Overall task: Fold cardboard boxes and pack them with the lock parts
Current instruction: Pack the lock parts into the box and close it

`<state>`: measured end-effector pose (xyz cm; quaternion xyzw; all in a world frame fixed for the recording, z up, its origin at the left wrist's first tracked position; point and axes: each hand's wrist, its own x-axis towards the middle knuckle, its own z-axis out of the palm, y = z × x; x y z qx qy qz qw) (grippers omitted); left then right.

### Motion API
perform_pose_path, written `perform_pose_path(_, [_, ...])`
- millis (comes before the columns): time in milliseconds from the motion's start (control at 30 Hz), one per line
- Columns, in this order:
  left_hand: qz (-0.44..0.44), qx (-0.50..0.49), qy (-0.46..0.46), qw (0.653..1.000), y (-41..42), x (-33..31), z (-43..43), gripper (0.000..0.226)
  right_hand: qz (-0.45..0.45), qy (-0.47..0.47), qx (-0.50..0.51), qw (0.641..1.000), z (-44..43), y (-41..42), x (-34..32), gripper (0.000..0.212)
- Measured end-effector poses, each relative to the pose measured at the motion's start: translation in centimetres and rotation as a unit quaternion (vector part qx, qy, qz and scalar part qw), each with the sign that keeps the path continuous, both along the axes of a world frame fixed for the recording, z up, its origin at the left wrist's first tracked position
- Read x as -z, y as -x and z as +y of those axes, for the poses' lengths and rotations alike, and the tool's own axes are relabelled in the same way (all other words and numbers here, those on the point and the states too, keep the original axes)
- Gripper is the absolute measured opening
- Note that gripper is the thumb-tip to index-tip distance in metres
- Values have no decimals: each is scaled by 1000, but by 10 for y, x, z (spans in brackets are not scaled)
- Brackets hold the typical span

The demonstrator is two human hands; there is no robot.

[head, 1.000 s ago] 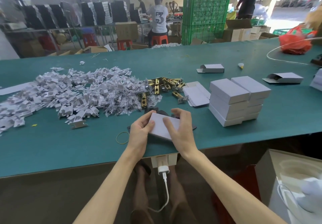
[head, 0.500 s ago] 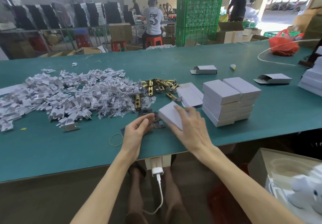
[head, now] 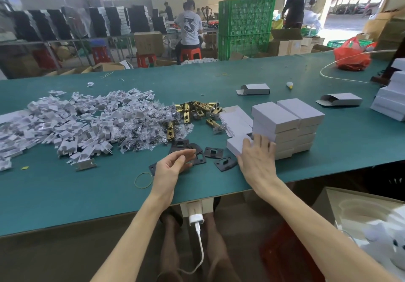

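Observation:
My right hand [head: 257, 159] lies over a closed white box [head: 235, 144], thumb at its near edge, fingers spread across its top and touching the stack of closed white boxes [head: 285, 119] to the right. The box sits on the green table [head: 65, 194] against the stack's base. My left hand [head: 173, 165] hovers open and empty over several black strike plates [head: 213, 152]. Brass latches [head: 197, 109] lie behind them, beside flat box blanks [head: 236, 119].
A wide pile of white plastic inserts [head: 76, 119] and bagged screws [head: 142, 137] fills the table's left. A rubber band [head: 143, 179] lies near the front edge. Two open-ended boxes [head: 255, 89] [head: 341, 99], another box stack [head: 392, 97] and a red bag [head: 350, 58] sit farther right.
Both hands held the closed box in front of me; my right hand carried it right and set it against the stack. My left hand let go and stayed over the black plates.

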<state>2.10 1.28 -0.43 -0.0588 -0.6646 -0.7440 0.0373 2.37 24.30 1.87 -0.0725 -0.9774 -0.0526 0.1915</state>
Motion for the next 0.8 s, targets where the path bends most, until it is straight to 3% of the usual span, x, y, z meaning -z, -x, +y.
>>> perform_pose_path(400, [-1,-4,19,1000,0,1,0,30,-23,36,-36,998,-1,16,3,34])
perform_pose_path(500, [-1,-1,19,1000,1,1,0,30,-9,35,-63,997,1,15,2,43])
perform_pose_path(633, [-1,2,15,1000,2,1,1,29,-1,191,-236,953,-23,7,-1,71])
perform_pose_path(800, [0,-3,18,1000,1,1,1,28,-80,368,-177,910,-34,24,-5,55])
